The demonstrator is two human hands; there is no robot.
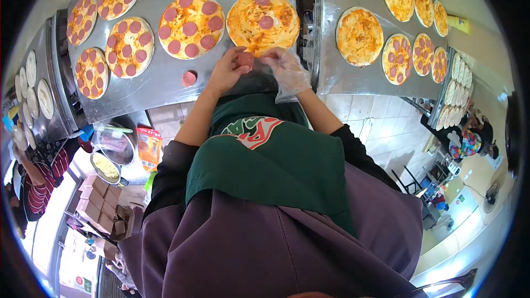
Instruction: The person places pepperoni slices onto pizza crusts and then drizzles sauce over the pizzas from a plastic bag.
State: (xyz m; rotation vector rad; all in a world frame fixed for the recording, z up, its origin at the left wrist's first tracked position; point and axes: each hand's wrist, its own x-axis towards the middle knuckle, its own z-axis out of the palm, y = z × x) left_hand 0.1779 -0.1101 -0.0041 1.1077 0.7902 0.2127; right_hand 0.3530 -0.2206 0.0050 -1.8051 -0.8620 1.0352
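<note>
My left hand (229,72), bare, is closed around a small stack of round pink sausage slices (245,61) at the near edge of a pizza. My right hand (285,69) wears a clear plastic glove. Its fingertips are pinched together just right of the stack, and I cannot make out what is between them. Directly beyond both hands lies a pizza base (259,30) spread with orange-red sauce, with two sausage slices near its middle and top. Left of my left hand, a short pile of sausage slices (189,79) rests on the metal table.
Several slice-topped pizzas (191,26) cover the metal table (160,91). Across a gap, a second table (326,72) bears sauced bases (360,36) and topped pizzas (397,59). At lower left are pots (117,143), an orange bag (149,148) and cardboard boxes (99,201). Other people stand at both sides.
</note>
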